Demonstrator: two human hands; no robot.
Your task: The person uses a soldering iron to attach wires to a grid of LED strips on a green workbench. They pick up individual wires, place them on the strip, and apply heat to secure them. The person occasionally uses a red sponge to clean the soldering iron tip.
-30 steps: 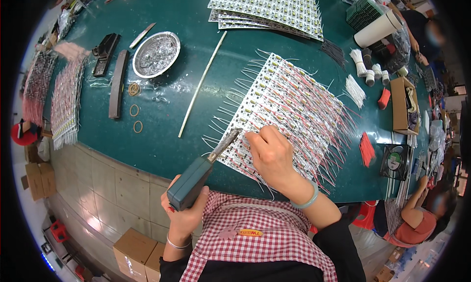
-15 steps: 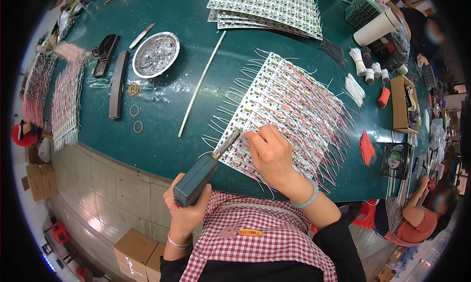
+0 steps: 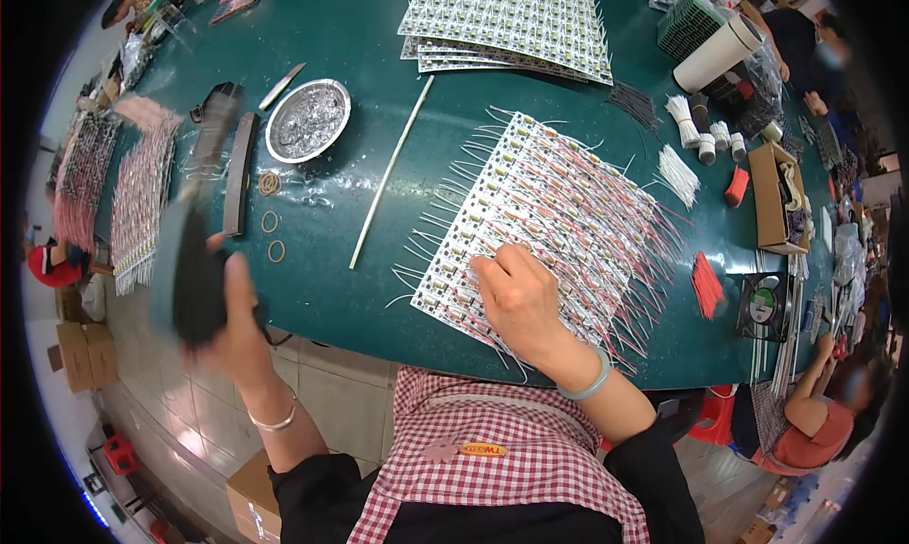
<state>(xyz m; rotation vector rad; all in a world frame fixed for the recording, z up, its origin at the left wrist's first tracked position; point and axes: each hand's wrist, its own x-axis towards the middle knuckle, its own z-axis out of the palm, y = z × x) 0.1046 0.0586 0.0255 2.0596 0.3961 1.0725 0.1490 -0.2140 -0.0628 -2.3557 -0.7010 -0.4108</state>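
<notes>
My left hand [image 3: 237, 340] is wrapped round a dark green soldering gun [image 3: 197, 284], smeared by motion, over the table's front left edge. Its tip end points up toward a black holder [image 3: 220, 104], which it partly covers. My right hand [image 3: 521, 303] rests on the lower middle of a white circuit board panel [image 3: 464, 227], thumb and forefinger pressed together. What they pinch, if anything, is hidden. Rows of small parts cover the panel, with red and white wires sticking out along both sides.
A metal bowl [image 3: 337, 94] of silvery scraps stands beside a dark bar [image 3: 242, 175], rubber bands [image 3: 269, 184] and a knife [image 3: 281, 86]. A pale rod [image 3: 392, 172] lies left of the panel. Stacked panels [image 3: 507, 18] lie behind; wire bundles [image 3: 678, 175] and a carton [image 3: 772, 208] stand right.
My left hand has swung the soldering gun left, away from the panel, toward the black holder. My right hand has stayed pinched at the same spot on the panel.
</notes>
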